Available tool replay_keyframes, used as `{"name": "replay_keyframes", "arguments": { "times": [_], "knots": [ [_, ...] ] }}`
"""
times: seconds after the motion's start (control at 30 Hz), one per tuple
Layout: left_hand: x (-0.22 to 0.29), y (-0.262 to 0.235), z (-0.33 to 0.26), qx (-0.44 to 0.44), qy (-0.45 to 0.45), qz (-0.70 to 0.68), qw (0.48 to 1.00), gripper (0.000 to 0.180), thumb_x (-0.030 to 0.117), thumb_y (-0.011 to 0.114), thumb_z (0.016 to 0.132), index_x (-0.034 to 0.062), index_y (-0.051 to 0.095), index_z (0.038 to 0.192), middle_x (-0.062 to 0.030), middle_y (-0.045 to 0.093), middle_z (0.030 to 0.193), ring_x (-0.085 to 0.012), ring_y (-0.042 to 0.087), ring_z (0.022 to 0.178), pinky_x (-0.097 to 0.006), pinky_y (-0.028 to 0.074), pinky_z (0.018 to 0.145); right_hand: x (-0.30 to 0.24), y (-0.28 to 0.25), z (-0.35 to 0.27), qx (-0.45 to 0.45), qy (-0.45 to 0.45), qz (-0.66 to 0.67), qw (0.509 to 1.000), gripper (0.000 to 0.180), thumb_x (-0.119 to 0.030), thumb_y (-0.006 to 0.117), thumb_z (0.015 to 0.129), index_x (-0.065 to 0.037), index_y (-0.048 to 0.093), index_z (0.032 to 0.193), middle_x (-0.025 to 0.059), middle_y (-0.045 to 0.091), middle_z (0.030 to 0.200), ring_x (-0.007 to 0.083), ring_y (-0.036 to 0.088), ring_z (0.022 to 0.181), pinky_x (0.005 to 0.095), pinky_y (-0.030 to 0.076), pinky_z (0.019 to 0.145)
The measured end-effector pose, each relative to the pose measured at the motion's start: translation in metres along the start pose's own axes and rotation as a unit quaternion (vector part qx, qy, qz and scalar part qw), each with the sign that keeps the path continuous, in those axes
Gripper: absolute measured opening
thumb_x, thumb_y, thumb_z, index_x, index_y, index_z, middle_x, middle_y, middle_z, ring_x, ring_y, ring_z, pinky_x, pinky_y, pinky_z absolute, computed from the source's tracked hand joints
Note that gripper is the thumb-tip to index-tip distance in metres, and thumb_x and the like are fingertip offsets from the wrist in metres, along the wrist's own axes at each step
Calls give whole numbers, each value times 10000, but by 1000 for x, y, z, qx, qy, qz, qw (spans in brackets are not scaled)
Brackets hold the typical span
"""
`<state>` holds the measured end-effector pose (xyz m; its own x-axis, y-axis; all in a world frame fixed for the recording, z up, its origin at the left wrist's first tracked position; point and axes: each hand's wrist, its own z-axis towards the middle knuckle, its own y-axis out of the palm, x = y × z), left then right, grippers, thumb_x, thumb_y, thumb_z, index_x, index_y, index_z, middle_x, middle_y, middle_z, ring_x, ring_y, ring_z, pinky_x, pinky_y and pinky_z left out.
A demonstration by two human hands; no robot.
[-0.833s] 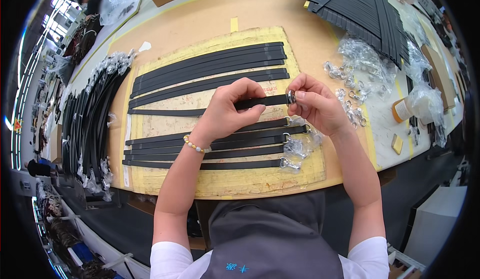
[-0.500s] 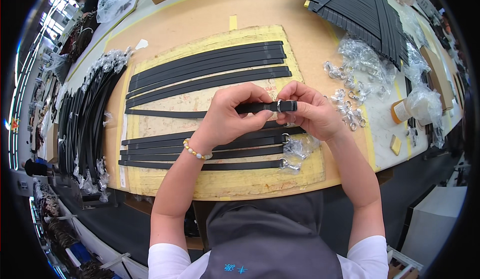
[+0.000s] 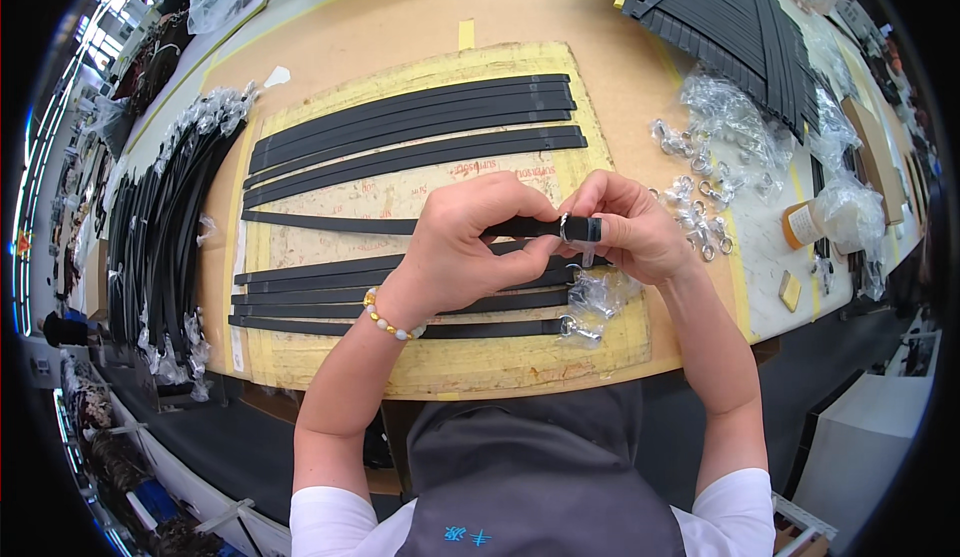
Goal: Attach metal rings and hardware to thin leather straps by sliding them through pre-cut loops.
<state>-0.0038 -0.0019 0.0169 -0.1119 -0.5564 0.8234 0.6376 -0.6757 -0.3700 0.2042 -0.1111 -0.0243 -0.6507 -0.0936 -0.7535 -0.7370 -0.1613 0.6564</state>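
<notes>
Your tan, yellow-taped tabletop [image 3: 390, 22] carries a worn, yellowish rectangular board [image 3: 500, 365]. To its right you have silver metal clasps [image 3: 718, 191], crumpled clear plastic [image 3: 735, 122] and, farther back, stacked flat black strips [image 3: 700, 27].

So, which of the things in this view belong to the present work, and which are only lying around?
Belonging to the work, it seems:
- strap, held by the left hand and right hand
- metal fitting at its end
- laid straps
- clasps
- mat

Probably only lying around:
- jar
- yellow block
- white scrap
</notes>
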Motion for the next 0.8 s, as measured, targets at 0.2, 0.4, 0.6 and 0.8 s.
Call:
{"name": "replay_keyframes", "arguments": {
  "times": [0.2,0.4,0.6,0.8],
  "knots": [
    [0,4,-3,6,47,88,995,161,45,768,733,78,708,880,-63,648,747,-213,650,636,-308,518,566,-7,12,0,25,41,-93,995,253,-111,750,914,0,642,1115,65,702,1000,124,679,894,261,556,819],
    [-7,14,-8,-30,76,252,964,237,23,793,708,78,713,924,-56,632,752,-193,609,599,-278,476,525,5,23,-3,143,2,-412,900,174,-144,721,894,-8,696,1000,-32,640,782,24,554,719,213,446,625],
    [-10,12,-4,-31,-14,103,994,279,51,817,746,20,641,960,-64,659,796,-131,646,696,-262,547,636,6,16,-1,164,41,-290,942,132,-144,717,903,-20,686,940,-59,615,752,5,515,677,202,404,586],
    [-11,6,-3,-60,-30,72,995,243,37,784,739,9,630,924,-72,674,800,-126,655,713,-257,548,639,-2,17,-1,98,53,-215,970,195,-206,752,944,-28,674,968,-52,638,828,8,534,729,196,418,634]
  ]
}}
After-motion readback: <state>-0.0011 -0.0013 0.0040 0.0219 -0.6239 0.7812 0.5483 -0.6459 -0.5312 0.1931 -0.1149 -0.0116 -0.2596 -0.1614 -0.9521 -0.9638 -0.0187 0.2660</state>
